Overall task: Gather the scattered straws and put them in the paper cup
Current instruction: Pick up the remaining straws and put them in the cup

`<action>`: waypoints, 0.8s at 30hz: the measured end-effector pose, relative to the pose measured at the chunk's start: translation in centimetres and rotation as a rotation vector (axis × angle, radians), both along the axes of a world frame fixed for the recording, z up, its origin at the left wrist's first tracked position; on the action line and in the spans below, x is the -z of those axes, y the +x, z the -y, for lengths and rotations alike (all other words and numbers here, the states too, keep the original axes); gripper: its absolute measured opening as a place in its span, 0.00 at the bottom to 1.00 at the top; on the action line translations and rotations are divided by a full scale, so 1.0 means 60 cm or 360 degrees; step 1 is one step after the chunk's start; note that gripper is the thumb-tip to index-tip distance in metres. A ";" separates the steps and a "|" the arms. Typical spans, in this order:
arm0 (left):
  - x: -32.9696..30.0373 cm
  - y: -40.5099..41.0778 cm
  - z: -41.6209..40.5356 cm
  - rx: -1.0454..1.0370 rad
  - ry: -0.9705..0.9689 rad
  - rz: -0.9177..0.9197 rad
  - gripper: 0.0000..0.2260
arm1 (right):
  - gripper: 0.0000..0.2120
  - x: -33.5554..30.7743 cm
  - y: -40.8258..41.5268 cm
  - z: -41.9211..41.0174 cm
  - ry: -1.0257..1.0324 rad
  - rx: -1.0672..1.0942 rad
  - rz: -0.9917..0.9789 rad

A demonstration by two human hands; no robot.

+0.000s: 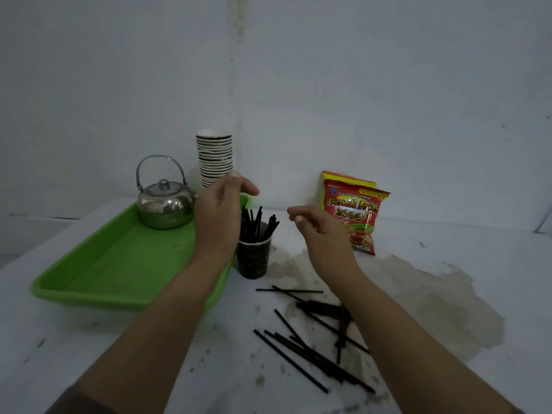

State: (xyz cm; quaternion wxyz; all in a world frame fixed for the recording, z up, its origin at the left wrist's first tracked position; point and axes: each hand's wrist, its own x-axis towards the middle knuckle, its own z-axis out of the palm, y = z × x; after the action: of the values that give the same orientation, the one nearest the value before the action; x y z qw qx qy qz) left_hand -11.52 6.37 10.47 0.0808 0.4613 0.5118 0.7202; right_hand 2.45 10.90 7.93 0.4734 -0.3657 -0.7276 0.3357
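Scattered straws [310, 348], both hands [219, 204] raised (empty)

Dark paper cup [253, 258] mid-counter [448, 294], w/ black straws [257, 224] standing in it, just beside green tray's [119, 264] right edge. Left hand [219, 204] and right hand [318, 231] hover either side above cup, fingers loosely curled, holding nothing. Loose straws [310, 354] scattered toward counter's near edge. Kettle [164, 201] in tray's far corner.

Plain white wall [358, 85] filling 12 o'clock, vertical stained seam [237, 40] at its centre, white tabletop [448, 294] below, speckled with dark marks, large brownish stain [442, 309] at 4 o'clock, dim even lighting
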 end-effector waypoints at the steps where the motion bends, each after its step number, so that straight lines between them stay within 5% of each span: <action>1: 0.006 0.014 0.015 0.0012 -0.0014 -0.0124 0.16 | 0.10 0.006 0.016 0.010 -0.0016 0.0002 0.0013; 6: 0.061 0.076 0.070 0.0297 -0.0186 -0.0471 0.06 | 0.09 0.049 0.102 0.065 -0.0018 0.0082 0.0176; 15: 0.156 0.104 0.104 0.0591 -0.0483 -0.1314 0.11 | 0.09 0.097 0.181 0.104 0.0072 0.0112 0.0462; 24: 0.172 0.108 0.101 0.0769 -0.0600 -0.1704 0.13 | 0.08 0.125 0.183 0.100 0.0372 0.0050 0.0934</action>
State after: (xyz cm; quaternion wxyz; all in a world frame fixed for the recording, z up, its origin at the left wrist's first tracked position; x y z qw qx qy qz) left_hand -5.02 0.30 0.14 0.0536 0.8396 0.4809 0.2470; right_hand 13.42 4.91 0.42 0.2871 -0.4013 -0.8611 0.1225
